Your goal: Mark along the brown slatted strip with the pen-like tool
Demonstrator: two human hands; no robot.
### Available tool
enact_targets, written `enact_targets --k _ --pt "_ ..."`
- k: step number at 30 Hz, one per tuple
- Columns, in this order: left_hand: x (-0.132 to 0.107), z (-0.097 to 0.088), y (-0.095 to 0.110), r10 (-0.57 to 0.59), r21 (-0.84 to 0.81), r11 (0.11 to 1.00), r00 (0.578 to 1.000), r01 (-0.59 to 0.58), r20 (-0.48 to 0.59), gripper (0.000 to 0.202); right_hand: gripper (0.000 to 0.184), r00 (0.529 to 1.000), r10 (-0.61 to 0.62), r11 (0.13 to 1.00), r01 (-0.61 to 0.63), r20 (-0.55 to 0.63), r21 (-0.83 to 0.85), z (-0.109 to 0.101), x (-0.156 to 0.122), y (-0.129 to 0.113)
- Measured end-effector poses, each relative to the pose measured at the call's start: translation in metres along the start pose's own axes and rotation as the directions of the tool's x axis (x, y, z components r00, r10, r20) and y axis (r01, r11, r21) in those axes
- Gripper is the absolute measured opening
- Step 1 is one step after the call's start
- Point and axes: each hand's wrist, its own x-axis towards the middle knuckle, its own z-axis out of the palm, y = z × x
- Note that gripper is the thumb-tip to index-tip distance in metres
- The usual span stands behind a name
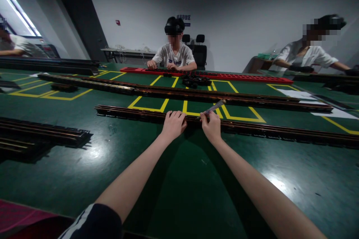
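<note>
A long dark rail with copper-coloured strips [266, 130] lies crosswise on the green table in front of me. My left hand [174, 125] is closed over this rail near the middle of the view, its fingers bent across the top. Just to the right, my right hand [211, 127] grips a slim greyish tool [215, 106] between thumb and fingers. The tool slants up to the right, and its lower end is close to the rail. Its exact kind is too blurred to tell, and I cannot see whether it touches the rail.
Beyond lies another long rail [174, 91], then a pile of black parts [196, 81] and a long red tray [238, 77], where a person [175, 54] works. More rails [42, 132] lie at left, white papers [335, 110] at right. Yellow tape [252, 120] marks the tabletop.
</note>
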Motion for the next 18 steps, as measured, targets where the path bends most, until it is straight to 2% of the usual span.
enact_targets --k 18 --pt "-0.0014 0.0016 0.0011 0.008 0.076 0.997 1.000 -0.009 0.011 0.030 0.033 1.000 -0.007 1.000 0.007 -0.017 -0.006 -0.0007 -0.0003 -0.0035"
